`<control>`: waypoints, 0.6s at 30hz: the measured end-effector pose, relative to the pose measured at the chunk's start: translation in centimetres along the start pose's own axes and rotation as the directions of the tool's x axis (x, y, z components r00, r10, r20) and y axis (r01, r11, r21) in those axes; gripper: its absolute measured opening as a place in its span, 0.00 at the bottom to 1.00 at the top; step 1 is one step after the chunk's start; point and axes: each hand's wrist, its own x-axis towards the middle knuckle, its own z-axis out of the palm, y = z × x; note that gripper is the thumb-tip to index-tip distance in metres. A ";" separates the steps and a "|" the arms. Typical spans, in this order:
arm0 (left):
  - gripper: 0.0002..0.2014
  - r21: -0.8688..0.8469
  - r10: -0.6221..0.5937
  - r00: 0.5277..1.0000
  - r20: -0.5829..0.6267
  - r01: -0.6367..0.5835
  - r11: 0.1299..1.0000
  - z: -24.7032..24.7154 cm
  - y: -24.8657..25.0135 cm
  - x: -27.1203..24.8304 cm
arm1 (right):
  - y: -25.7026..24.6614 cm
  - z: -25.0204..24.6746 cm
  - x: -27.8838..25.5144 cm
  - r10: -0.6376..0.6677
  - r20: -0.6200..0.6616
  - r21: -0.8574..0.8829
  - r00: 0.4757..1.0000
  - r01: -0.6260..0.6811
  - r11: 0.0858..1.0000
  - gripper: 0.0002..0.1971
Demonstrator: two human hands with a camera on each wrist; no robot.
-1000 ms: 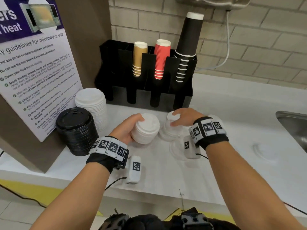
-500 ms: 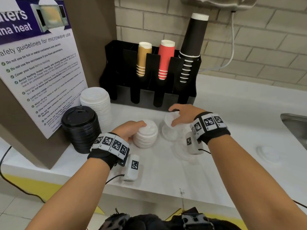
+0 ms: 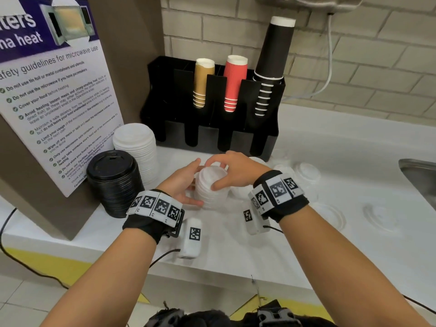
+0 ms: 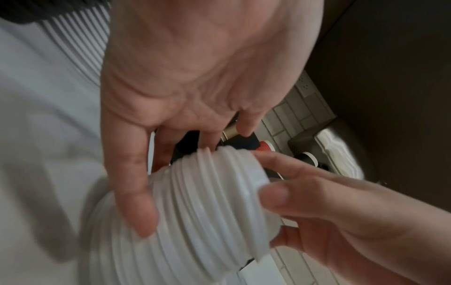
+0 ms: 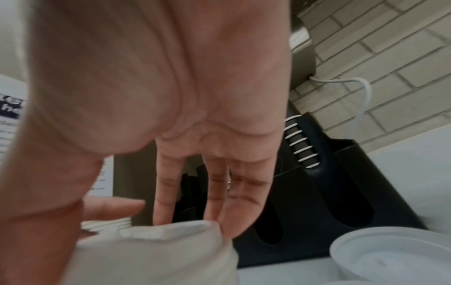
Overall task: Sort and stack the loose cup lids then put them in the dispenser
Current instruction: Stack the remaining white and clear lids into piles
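Both hands on one white lid stack [image 3: 211, 187], on the counter [image 3: 236, 251] in front of the dispenser [image 3: 212, 128]. Left hand [image 3: 181, 182] wraps its side, fingers curled round it. Right hand [image 3: 236, 172] grips the top lid from above, thumb and fingers on the rim.

To do this well, probably: left steadies the column, right seats the top lid square, press until rims nest evenly. No side load, or it shears.

Stack axis near vertical, slightly tilted; domes up. More loose lids [image 3: 306, 171] lie to the right, not yet stacked.
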 end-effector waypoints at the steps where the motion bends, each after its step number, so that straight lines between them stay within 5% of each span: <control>1: 0.18 0.003 0.010 1.000 0.000 -0.010 1.000 0.1 0.1 -0.2 | -0.2 0.2 0.3 -0.001 0.000 -0.018 1.000 0.001 1.000 0.29; 5: 0.08 0.030 0.028 1.000 0.005 -0.028 0.999 0.2 0.0 -0.5 | -0.3 0.8 1.1 -0.015 -0.013 -0.050 1.000 0.015 0.999 0.30; 9: 0.15 0.063 0.057 0.998 0.024 -0.059 0.996 0.1 -0.2 -0.6 | 0.2 1.2 1.0 -0.027 -0.001 -0.032 1.000 0.027 0.999 0.31; 13: 0.20 0.176 0.165 0.986 -0.001 -0.162 0.971 0.1 -0.2 -0.6 | 1.9 -0.5 -0.1 0.057 -0.112 0.157 0.992 -0.039 0.987 0.16; 15: 0.20 0.273 0.260 0.965 -0.033 -0.242 0.931 0.1 -0.2 -0.4 | 2.7 -1.3 -0.6 0.108 -0.090 0.011 0.990 -0.108 0.994 0.10; 18: 0.20 0.389 0.390 0.918 -0.076 -0.333 0.859 0.2 -0.3 0.1 | 2.7 -0.9 -1.1 0.173 0.139 -0.288 0.975 -0.128 0.949 0.11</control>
